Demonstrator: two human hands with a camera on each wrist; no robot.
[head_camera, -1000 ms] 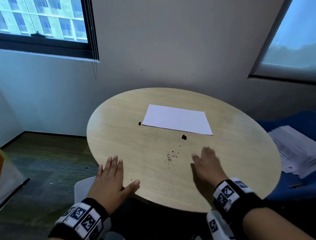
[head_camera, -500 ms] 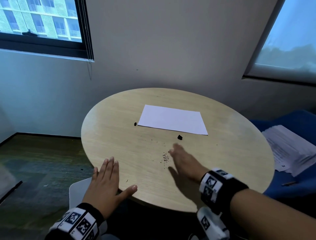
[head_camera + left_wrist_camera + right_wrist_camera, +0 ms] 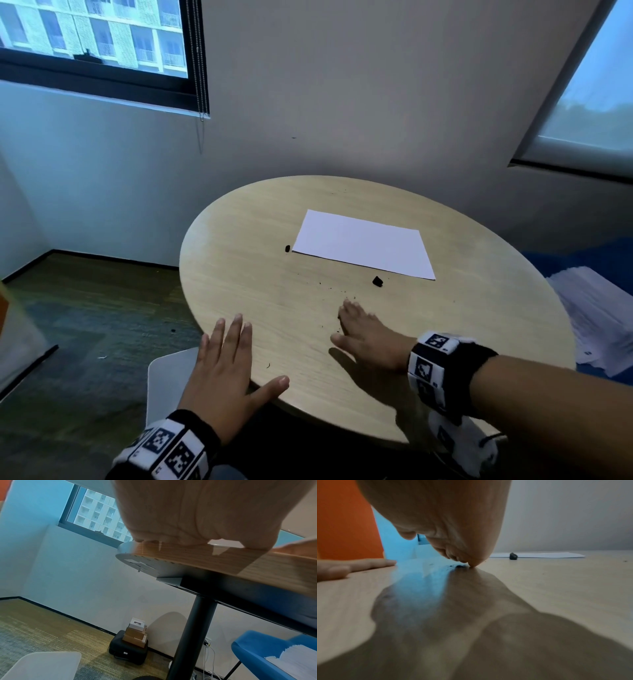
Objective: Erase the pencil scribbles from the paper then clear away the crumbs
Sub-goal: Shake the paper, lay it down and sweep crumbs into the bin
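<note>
Fingers of our right hand lie straight and together, holding nothing, with the little-finger edge set down on the surface; in the right wrist view that edge touches the wood right at a small dark heap of crumbs. Our left hand is flat and relaxed too, its fingers resting on the near-left rim, thumb spread along the edge, gripping nothing. What the coming move turns on, we judge, is which side of the right hand the crumbs lie on: the heap sits just to the left of the hand's edge, between the two hands and nearer the right, so a sweep to the left would carry it toward the rim by the left hand. A few loose specks lie beyond the fingertips, toward the paper, and one stray fleck lies close to the left thumb. The paper sits farther back near the middle, its long axis running left to right, well apart from both hands; we can make out no scribbles on it from here. Two dark lumps rest on the wood, one just off the paper's near edge and one at its left corner; we cannot tell whether they are eraser bits or larger crumbs.
</note>
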